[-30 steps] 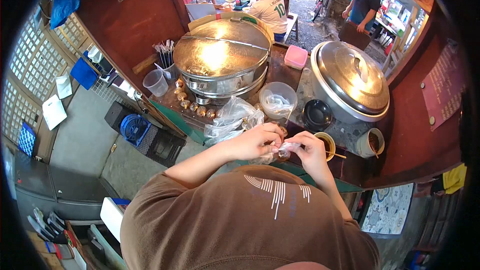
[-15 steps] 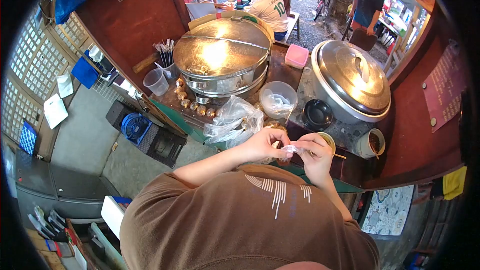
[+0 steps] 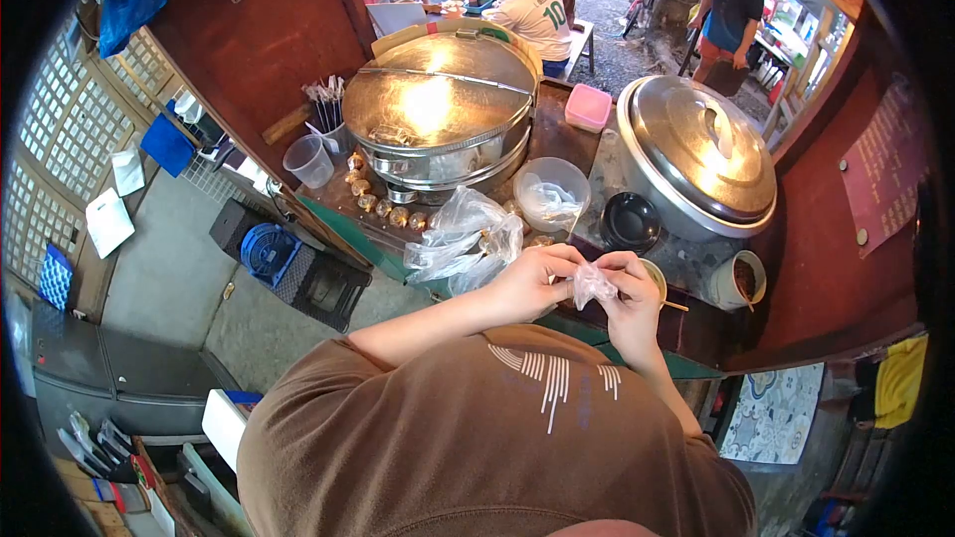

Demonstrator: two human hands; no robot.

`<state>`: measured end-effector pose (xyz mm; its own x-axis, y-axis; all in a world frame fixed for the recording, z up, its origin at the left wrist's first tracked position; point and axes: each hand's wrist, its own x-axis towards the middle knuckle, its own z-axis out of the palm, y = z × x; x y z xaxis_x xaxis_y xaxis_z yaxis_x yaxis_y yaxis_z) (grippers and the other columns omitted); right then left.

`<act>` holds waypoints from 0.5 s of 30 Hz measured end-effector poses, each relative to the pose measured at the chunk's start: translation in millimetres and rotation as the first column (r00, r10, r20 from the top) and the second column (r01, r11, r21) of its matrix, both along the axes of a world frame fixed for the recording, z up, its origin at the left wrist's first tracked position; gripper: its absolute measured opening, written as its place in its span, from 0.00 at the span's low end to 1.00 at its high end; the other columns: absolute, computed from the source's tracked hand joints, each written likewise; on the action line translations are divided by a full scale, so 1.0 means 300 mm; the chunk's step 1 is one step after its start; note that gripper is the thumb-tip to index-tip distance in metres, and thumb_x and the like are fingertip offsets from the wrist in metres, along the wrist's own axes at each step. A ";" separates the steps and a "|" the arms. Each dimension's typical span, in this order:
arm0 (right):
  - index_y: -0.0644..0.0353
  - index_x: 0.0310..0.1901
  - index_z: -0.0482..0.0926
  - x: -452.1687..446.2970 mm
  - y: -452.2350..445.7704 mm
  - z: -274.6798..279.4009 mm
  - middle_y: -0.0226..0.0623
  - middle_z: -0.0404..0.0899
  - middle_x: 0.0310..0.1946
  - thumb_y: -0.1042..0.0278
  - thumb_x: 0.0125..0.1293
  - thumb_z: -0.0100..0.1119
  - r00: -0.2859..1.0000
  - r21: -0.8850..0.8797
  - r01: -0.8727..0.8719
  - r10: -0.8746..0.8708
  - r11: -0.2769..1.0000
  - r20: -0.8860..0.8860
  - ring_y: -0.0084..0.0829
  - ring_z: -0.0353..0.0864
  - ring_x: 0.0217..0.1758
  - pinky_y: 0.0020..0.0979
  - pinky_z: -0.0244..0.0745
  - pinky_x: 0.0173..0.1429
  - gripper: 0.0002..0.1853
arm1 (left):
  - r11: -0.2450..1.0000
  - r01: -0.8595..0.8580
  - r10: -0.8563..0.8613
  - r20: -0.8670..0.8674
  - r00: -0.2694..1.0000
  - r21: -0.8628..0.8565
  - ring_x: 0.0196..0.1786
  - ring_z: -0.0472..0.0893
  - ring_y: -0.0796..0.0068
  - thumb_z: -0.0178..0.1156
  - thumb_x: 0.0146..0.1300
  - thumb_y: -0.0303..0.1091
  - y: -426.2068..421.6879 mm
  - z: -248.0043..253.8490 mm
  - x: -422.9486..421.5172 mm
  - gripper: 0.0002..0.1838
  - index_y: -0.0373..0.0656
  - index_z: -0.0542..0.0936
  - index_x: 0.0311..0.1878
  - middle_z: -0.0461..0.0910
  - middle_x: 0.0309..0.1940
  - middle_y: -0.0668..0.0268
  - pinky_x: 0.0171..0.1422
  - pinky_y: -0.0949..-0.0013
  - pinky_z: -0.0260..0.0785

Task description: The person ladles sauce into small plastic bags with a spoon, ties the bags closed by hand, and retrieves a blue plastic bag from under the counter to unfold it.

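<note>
Plastic bag (image 3: pixel 595 284) was pinched over the bench's (image 3: pixel 562 144) near edge

Bag looked thin, crumpled, translucent pinkish-white. Loose folds fanned out between the hands; direction and long axis unclear, too bunched. Left hand (image 3: pixel 545 276) and right hand (image 3: pixel 633 294) both had fingers closed on it. Clear tub (image 3: pixel 527 184), inward of the near edge, held whitish plastic (image 3: pixel 555 204); cup (image 3: pixel 721 288) near the right end held dark brown contents (image 3: pixel 745 281).

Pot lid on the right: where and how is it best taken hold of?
Probably across the handle, from above: it is a narrow, raised bar near the middle of the pot lid. The right hand seems better placed, being on that side, but it holds a plastic bag.
</note>
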<state>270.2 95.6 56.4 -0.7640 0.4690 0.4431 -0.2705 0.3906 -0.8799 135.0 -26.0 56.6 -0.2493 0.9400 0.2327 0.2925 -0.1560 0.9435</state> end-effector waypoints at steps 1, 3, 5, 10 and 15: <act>0.67 0.33 0.82 0.006 0.007 0.007 0.34 0.76 0.33 0.81 0.52 0.64 0.999 0.155 0.039 -0.038 0.987 -0.011 0.24 0.74 0.38 0.24 0.69 0.41 0.05 | 1.000 0.003 -0.003 -0.004 1.000 0.011 0.48 0.76 0.72 0.62 0.60 0.31 0.000 -0.001 0.003 0.07 0.42 0.84 0.41 0.79 0.40 0.65 0.53 0.70 0.67; 0.68 0.32 0.82 0.031 0.032 -0.001 0.34 0.76 0.33 0.81 0.55 0.61 0.996 0.061 0.085 -0.085 0.995 0.005 0.23 0.73 0.38 0.23 0.67 0.41 0.03 | 0.999 0.014 -0.014 -0.009 1.000 0.031 0.49 0.76 0.70 0.62 0.61 0.32 -0.005 -0.007 0.011 0.07 0.41 0.84 0.39 0.79 0.39 0.65 0.54 0.68 0.67; 0.69 0.32 0.82 0.049 0.058 -0.003 0.34 0.76 0.32 0.79 0.57 0.58 0.989 0.049 0.143 -0.141 0.988 -0.038 0.22 0.72 0.35 0.23 0.66 0.39 0.04 | 0.986 0.044 -0.024 -0.124 0.992 0.158 0.48 0.76 0.67 0.63 0.61 0.35 -0.005 -0.039 0.003 0.09 0.41 0.84 0.39 0.79 0.38 0.64 0.54 0.65 0.67; 0.66 0.36 0.81 0.047 0.043 -0.030 0.36 0.79 0.39 0.76 0.56 0.64 0.996 -0.295 0.022 -0.045 0.955 -0.073 0.26 0.76 0.43 0.26 0.69 0.47 0.06 | 0.981 0.027 0.017 -0.227 0.974 0.190 0.51 0.75 0.66 0.64 0.60 0.35 -0.019 -0.055 -0.018 0.08 0.42 0.85 0.38 0.79 0.37 0.65 0.55 0.64 0.66; 0.65 0.41 0.76 0.040 0.009 0.006 0.38 0.79 0.47 0.72 0.57 0.67 0.993 -0.041 -0.081 0.084 0.996 0.082 0.27 0.76 0.51 0.30 0.70 0.55 0.13 | 0.978 -0.044 0.070 -0.124 0.990 0.204 0.52 0.75 0.65 0.63 0.60 0.37 -0.003 -0.042 0.007 0.08 0.45 0.86 0.37 0.79 0.39 0.67 0.57 0.61 0.64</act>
<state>282.2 98.2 58.3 -0.8344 0.4182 0.3591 -0.2248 0.3366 -0.9144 137.1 -27.0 44.1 -0.2566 0.8559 0.4490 0.4240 -0.3178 0.8481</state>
